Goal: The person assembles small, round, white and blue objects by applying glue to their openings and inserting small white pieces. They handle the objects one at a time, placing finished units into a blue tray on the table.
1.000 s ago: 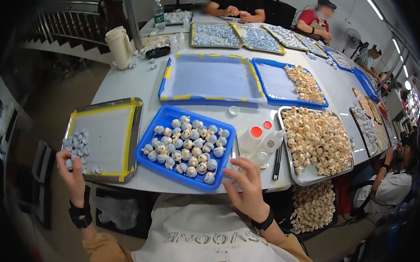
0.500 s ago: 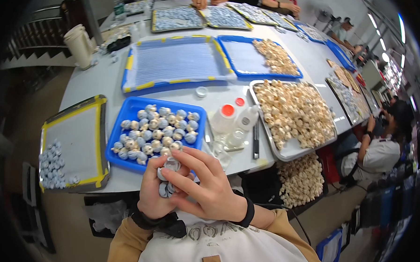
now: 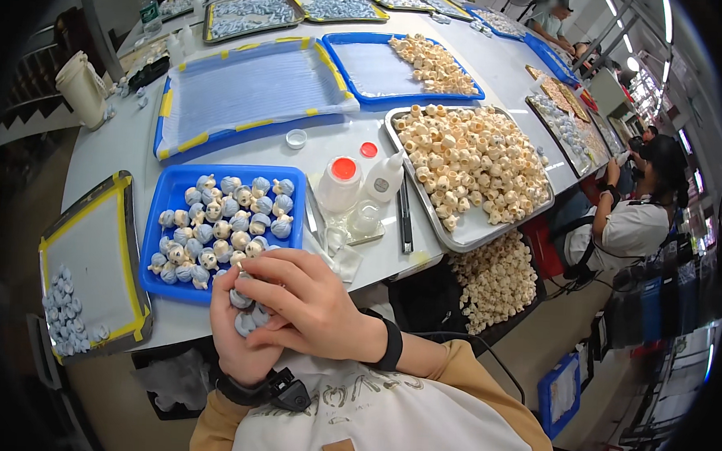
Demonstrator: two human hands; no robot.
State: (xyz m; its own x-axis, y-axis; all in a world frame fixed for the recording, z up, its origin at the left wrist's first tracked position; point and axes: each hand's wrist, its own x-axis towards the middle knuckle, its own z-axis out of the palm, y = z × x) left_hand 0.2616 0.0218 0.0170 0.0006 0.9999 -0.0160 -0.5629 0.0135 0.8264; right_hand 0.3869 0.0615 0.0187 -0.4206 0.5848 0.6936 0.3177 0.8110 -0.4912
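Both hands met at the bench's near edge: the left hand (image 3: 239,345) cupped several small blue-grey pieces (image 3: 244,321), the right hand (image 3: 309,304) curled over them, fingers pinching one, just below the blue tray (image 3: 155,241).

Both hands (image 3: 293,311) now joined at blue tray (image 3: 156,216) edge, cupping pale pieces (image 3: 244,313)
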